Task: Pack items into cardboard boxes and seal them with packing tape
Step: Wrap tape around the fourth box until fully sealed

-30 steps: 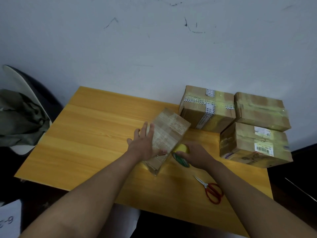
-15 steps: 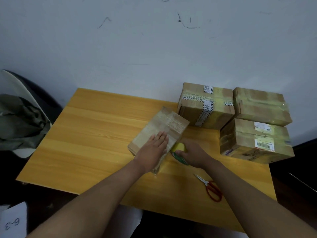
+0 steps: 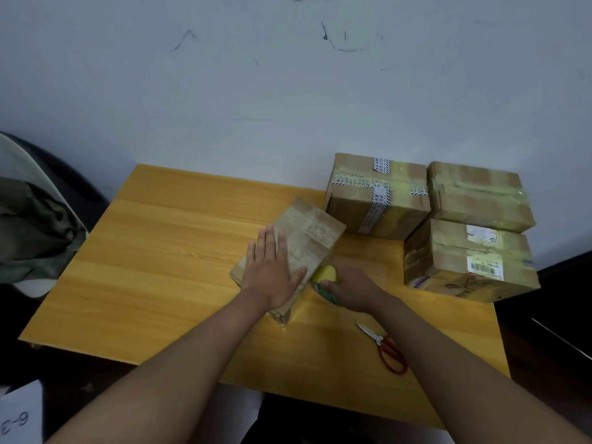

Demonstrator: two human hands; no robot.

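Note:
A small cardboard box [image 3: 309, 233] lies at an angle in the middle of the wooden table [image 3: 166, 251]. My left hand [image 3: 272, 270] lies flat on the box's top near its close end, fingers straight and pressing down. Beside the box's right side, my right hand [image 3: 350, 288] grips a yellow roll of packing tape [image 3: 326, 274] held against the box. Much of the roll is hidden under that hand.
Three taped cardboard boxes [image 3: 378, 197] [image 3: 479, 195] [image 3: 467, 261] stand together at the table's back right. Red-handled scissors [image 3: 386, 349] lie near the front edge on the right. A chair with a dark garment [image 3: 35, 229] stands left of the table.
My left hand slid from the box's left edge onto its top, then shifted slightly toward the far end. My right hand stays at the box's right side with the tape roll.

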